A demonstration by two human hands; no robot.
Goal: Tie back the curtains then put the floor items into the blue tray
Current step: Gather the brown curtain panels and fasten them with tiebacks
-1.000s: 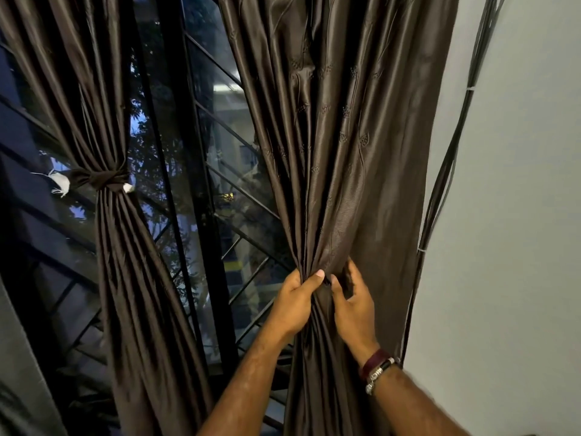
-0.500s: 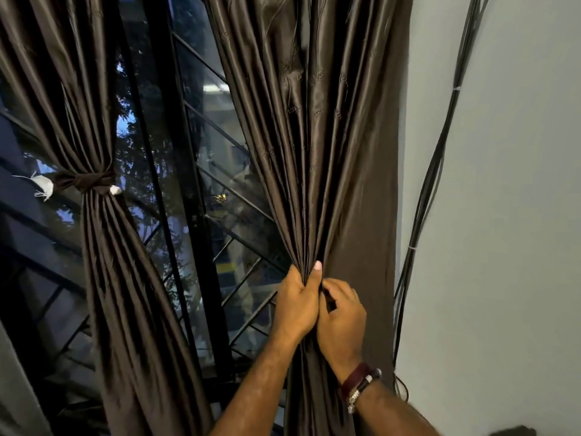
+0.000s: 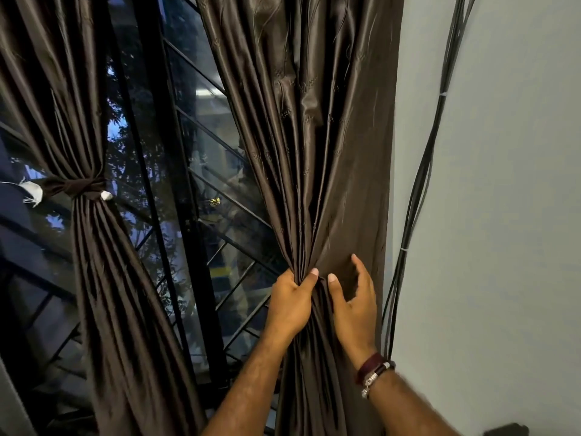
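My right hand (image 3: 353, 305) has released its pinch and now lies spread on the right curtain (image 3: 323, 152), reaching toward the gray wall (image 3: 503, 184). My left hand (image 3: 290, 302) keeps the gathered pleats clenched. Judgement: gathering continues; no tie is on yet. The left curtain (image 3: 94, 262), away from the wall, carries its tieback (image 3: 77, 187). The blue tray is out of view.

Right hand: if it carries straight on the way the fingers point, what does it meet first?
The right hand points up and slightly right, open against the right curtain. It would likely slide over that curtain's ungathered outer fold first; depth is unclear.
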